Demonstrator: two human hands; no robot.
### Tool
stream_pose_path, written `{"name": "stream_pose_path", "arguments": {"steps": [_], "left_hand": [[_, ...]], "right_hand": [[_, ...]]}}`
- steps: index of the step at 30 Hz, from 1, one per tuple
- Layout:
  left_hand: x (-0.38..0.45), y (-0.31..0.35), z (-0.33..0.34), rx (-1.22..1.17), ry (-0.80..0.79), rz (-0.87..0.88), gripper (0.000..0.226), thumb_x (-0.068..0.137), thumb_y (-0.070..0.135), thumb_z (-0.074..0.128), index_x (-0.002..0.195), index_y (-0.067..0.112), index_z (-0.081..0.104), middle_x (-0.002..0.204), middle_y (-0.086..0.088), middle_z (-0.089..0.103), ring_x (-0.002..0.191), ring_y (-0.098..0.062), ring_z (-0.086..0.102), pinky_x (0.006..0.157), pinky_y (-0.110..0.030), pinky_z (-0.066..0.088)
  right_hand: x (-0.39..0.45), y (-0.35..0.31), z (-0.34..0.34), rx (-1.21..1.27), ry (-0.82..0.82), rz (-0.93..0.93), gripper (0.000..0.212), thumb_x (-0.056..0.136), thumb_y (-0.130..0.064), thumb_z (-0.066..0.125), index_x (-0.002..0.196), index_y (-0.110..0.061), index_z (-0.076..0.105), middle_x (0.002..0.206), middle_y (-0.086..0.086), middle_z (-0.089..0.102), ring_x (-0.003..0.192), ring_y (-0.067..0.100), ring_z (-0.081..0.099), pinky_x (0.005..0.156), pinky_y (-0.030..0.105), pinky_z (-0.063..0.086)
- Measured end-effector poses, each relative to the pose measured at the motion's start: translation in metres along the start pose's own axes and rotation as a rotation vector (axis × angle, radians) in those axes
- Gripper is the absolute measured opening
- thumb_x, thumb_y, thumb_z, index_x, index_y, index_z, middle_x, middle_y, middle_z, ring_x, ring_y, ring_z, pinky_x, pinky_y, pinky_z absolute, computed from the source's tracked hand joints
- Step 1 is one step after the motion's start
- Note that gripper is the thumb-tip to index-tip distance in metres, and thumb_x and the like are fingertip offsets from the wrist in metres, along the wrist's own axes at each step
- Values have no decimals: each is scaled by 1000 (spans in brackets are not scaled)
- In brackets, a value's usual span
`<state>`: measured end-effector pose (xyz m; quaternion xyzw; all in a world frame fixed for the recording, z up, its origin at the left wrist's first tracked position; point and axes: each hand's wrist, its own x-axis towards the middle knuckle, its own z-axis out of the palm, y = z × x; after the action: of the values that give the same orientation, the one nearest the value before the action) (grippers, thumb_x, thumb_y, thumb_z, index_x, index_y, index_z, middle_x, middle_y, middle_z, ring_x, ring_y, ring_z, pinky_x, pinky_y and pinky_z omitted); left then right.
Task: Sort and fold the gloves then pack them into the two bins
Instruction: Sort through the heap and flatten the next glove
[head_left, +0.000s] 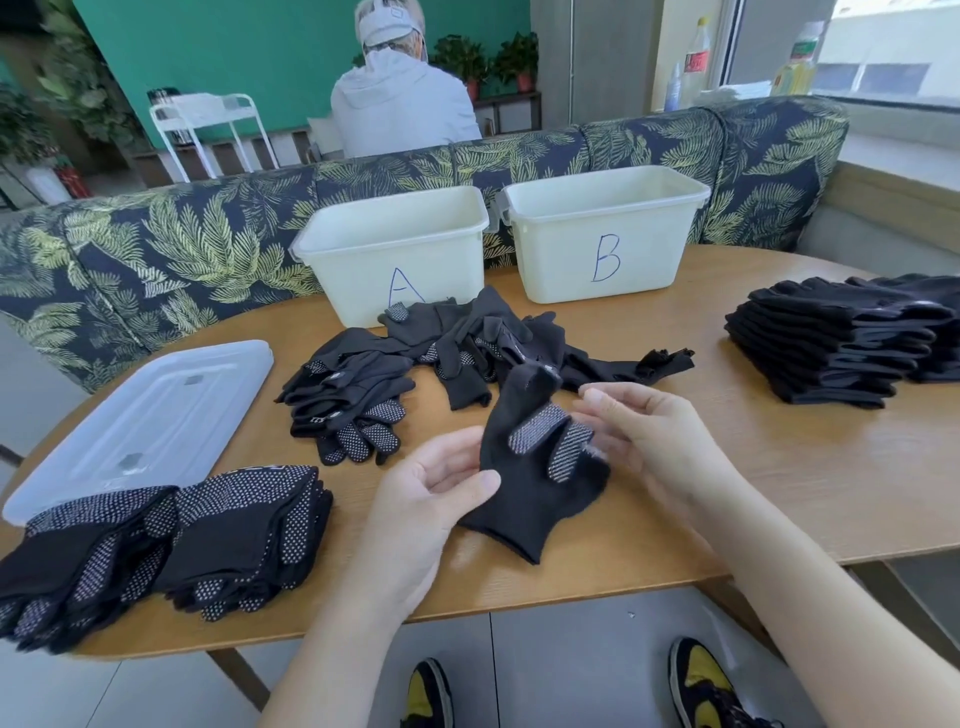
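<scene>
Black cloth fills both hands: the left hand (436, 483) pinches one glove (530, 467) at its side with thumb and fingers, and the right hand (649, 436) grips its dotted finger tips. The glove hangs just above the wooden table (779, 493). Folded dotted gloves (171, 540) lie at the near left. A loose pile (441, 358) sits behind, then bin A (389, 254) and bin B (602, 234). A plain folded stack (841, 343) rests far right.
</scene>
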<state>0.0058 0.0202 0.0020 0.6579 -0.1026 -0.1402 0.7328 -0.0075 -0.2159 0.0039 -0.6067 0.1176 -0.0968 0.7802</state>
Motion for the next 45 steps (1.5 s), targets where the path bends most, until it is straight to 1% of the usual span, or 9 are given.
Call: {"name": "stream_pose_path", "arguments": {"steps": [5, 8, 13, 19, 23, 27, 30, 35, 45], "left_hand": [[-9, 1, -6, 413, 181, -32, 43, 86, 13, 79, 122, 35, 66, 110, 16, 72, 93, 1, 70, 75, -20, 57], [-14, 5, -4, 534, 196, -16, 40, 87, 19, 79, 118, 41, 66, 107, 20, 69, 85, 4, 68, 63, -19, 59], [-28, 3, 6, 628, 188, -11, 26, 85, 29, 81, 108, 37, 74, 91, 14, 71, 76, 2, 68, 60, -8, 47], [-38, 3, 9, 654, 148, 5, 20, 83, 36, 82, 101, 37, 74, 70, 10, 67, 55, -2, 62, 56, -16, 47], [-29, -4, 1, 932, 201, 237, 18, 88, 39, 76, 105, 43, 73, 87, 19, 61, 87, 3, 55, 75, -10, 41], [-11, -17, -3, 1018, 140, 306, 27, 95, 14, 64, 101, 38, 76, 123, 21, 55, 127, -6, 39, 107, -39, 40], [-4, -16, -2, 999, 132, 317, 47, 95, -1, 54, 100, 40, 77, 131, 17, 54, 132, -8, 33, 111, -47, 36], [3, -13, 1, 962, 104, 324, 50, 100, 2, 49, 107, 43, 76, 132, 20, 54, 133, -5, 33, 116, -45, 28], [19, -9, 11, 1031, 70, 264, 31, 105, 42, 48, 133, 49, 61, 142, 21, 45, 139, -2, 23, 109, -29, 11]], "right_hand": [[-3, 9, 1, -218, 142, -126, 20, 100, -34, 64, 111, -19, 72, 104, -2, 78, 98, 9, 74, 90, 30, 58], [-23, 5, 6, -484, 205, -325, 12, 100, -35, 63, 106, -30, 72, 97, -14, 75, 93, -4, 67, 83, 10, 49], [-47, 13, 12, -681, -49, -454, 10, 98, -32, 65, 101, -29, 74, 90, -20, 71, 81, 1, 65, 72, 12, 47], [-50, 23, 5, -839, -191, -530, 9, 97, -32, 68, 98, -29, 76, 88, -19, 68, 85, 3, 63, 72, 10, 43], [-42, 29, -2, -1016, -138, -525, 32, 94, -56, 57, 98, -29, 74, 97, -20, 64, 94, 3, 55, 80, 12, 40], [-35, 33, -6, -1130, -123, -510, 50, 93, -75, 42, 94, -33, 70, 104, -21, 62, 104, 8, 50, 96, 27, 41], [-34, 33, -5, -1138, -162, -497, 55, 89, -81, 38, 106, -40, 70, 111, -27, 59, 112, 4, 46, 101, 32, 36], [-33, 24, -4, -1055, -232, -439, 52, 94, -75, 40, 127, -42, 65, 123, -35, 56, 123, -1, 39, 108, 41, 37], [-20, 20, 3, -1084, -241, -380, 75, 90, -82, 30, 149, -39, 46, 145, -29, 44, 140, -5, 25, 121, 44, 19]]}}
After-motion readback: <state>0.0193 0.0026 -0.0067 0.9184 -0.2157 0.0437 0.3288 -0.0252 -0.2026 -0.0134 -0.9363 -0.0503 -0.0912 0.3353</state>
